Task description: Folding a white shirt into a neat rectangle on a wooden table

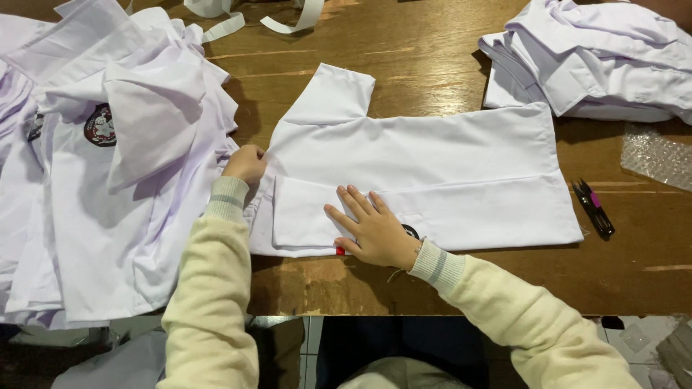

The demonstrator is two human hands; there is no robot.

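My right hand [375, 230] lies flat, fingers spread, on the folded white shirt [432, 173]; my left hand [245, 163] pinches its left edge near the shirt pile [108, 158].

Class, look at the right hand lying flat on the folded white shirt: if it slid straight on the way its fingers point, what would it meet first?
The right hand points up and left across the folded white shirt. It would probably meet the folded-in sleeve's edge first, then the left hand at the collar end, though depth is hard to judge.
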